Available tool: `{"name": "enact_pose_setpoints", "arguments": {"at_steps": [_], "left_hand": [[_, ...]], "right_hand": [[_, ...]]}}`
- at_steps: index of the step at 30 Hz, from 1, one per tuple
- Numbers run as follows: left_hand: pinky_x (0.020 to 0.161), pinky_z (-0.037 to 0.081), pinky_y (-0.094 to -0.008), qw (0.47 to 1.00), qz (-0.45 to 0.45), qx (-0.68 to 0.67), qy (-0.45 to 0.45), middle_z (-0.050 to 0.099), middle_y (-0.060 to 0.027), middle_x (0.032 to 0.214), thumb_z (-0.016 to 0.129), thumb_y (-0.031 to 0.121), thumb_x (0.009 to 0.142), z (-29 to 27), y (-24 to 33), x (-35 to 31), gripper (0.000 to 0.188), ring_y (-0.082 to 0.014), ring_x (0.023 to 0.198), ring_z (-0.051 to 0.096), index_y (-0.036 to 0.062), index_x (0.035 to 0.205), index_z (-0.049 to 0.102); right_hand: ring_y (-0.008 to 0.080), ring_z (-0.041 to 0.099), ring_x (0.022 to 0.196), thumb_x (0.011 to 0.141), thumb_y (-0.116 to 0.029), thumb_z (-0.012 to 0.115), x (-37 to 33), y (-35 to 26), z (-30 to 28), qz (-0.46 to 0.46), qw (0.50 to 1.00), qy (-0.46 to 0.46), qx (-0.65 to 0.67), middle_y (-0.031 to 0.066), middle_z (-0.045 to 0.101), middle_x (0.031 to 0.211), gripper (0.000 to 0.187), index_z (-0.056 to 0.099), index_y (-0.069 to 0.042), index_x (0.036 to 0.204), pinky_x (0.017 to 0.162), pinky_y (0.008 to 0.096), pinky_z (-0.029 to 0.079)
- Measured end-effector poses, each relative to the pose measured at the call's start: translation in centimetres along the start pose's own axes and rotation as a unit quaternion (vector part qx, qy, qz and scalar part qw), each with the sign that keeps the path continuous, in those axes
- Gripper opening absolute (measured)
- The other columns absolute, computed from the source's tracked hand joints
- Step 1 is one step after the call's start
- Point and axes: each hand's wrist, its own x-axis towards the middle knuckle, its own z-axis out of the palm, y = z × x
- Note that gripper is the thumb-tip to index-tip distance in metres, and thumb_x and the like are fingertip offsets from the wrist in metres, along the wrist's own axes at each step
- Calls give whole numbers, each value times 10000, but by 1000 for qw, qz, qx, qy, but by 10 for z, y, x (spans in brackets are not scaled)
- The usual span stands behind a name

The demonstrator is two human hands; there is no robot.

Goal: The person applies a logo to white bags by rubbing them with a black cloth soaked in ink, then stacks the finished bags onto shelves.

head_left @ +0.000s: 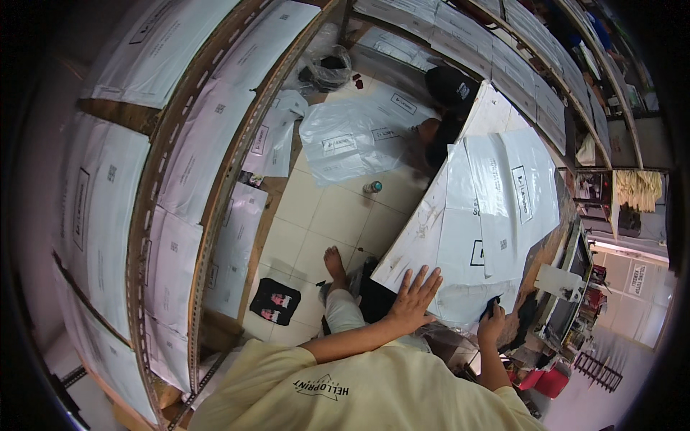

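White board (424,226) | black-printed bags (503,194) | left grip (412,304) spread | right grip (492,325) pinching black item (490,307)

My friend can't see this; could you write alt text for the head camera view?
A person's left hand is spread over a white table beside plastic sheets; their right hand grips something black. White packages line shelves at left.

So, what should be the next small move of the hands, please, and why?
Perhaps slide the left hand slightly right, onto the white plastic sheets: it is spread beside their near-left edge, while the right hand holds a black thing at the near edge, so the sheets might shift.
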Motion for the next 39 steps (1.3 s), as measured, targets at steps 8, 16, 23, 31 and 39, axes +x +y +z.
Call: {"name": "enact_pose_setpoints", "arguments": {"at_steps": [8,16,23,31,39], "left_hand": [[1269,-35,-616,994,73,-83,-15,79,-219,1737,751,639,793,-8,-19,-8,1184,-436,1604,11,-19,1633,237],[1266,-52,-616,991,64,-100,-54,39,-219,1741,767,627,782,-12,-19,-4,1197,-433,1605,-37,-10,1638,225],[1249,26,-662,992,77,-91,-42,100,-219,1725,804,571,776,-16,-19,-5,1176,-455,1589,34,-11,1629,241],[1249,27,-662,996,77,-44,-31,117,-217,1721,781,611,783,-14,-17,-7,1172,-461,1585,44,5,1634,249],[1253,20,-665,997,62,-8,-41,132,-199,1727,751,647,796,-12,-12,-8,1165,-451,1591,56,17,1638,251]], "right_hand": [[446,655,1066,875,31,651,-2,12,10,45,999,-1,-11,266,657,1165,378,679,59,1250,937,490,525],[433,660,1062,884,0,640,1,-2,12,95,995,9,-27,247,678,1142,370,688,43,1249,934,483,524],[437,659,1047,868,5,636,0,-7,11,94,995,17,-21,246,685,1097,373,694,41,1234,915,489,523],[441,656,1040,875,-6,637,-1,1,11,69,997,35,1,250,676,1089,346,693,61,1210,906,495,519],[437,649,1001,907,-38,650,-11,-14,2,40,997,59,34,218,681,1083,275,712,15,1170,892,486,517]]}}
